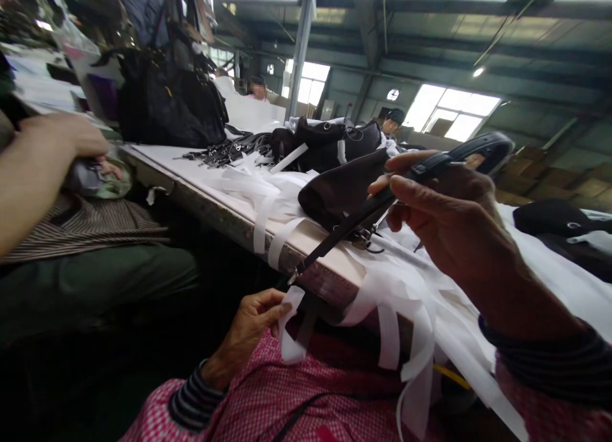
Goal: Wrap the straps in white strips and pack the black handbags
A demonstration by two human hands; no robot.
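My right hand [449, 219] is raised over the table edge, closed on a black strap [335, 238]. The strap slants down to a small metal clasp [293, 276] at its lower end. Above my fingers a stiff black loop [500, 150] stands out; whether it belongs to the strap I cannot tell. Just below the clasp, my left hand [253, 321] pinches a white strip [291, 327] between thumb and fingers. A dark pouch-like bag piece [339, 190] lies behind the strap, with metal hardware [366, 235] beside it.
White strips [258, 193] are strewn over the table [191, 174], several hanging off its edge. Black straps with hooks [234, 150] lie farther back, near black bags [167, 97]. At the left, a co-worker's arm [43, 148] is close by. More dark pieces [549, 219] lie at right.
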